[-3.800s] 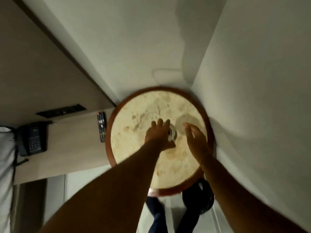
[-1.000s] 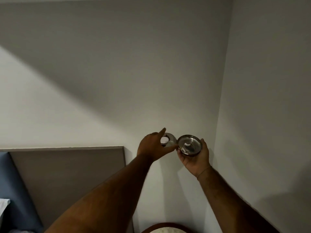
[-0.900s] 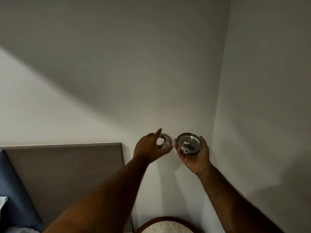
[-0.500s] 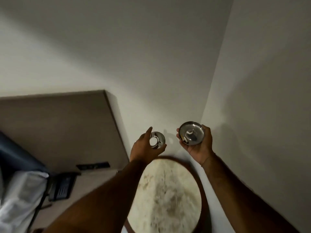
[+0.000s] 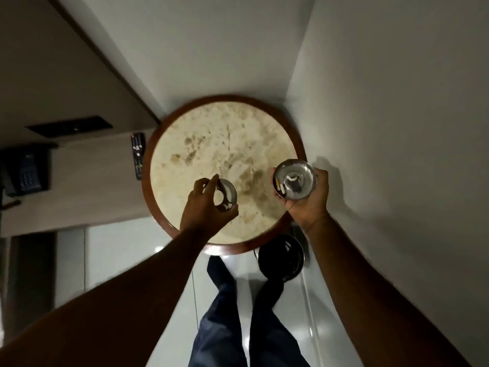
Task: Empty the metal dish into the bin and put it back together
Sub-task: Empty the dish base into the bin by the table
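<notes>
My right hand holds the round metal dish upright over the right rim of the table; a cigarette butt and ash lie in it. My left hand grips the dish's ring-shaped metal lid by its edge, above the middle of the table, apart from the dish. A dark round bin stands on the floor below the table's near right edge, under my right forearm.
The round table with a pale stone top and brown rim fills the corner between two white walls. A remote control lies on a wooden shelf to its left, with a telephone further left. My legs stand on the glossy floor.
The view has swung down from the wall to the table and floor. Both hands have moved apart and lower, still holding the dish and the lid. The bin has come into view.
</notes>
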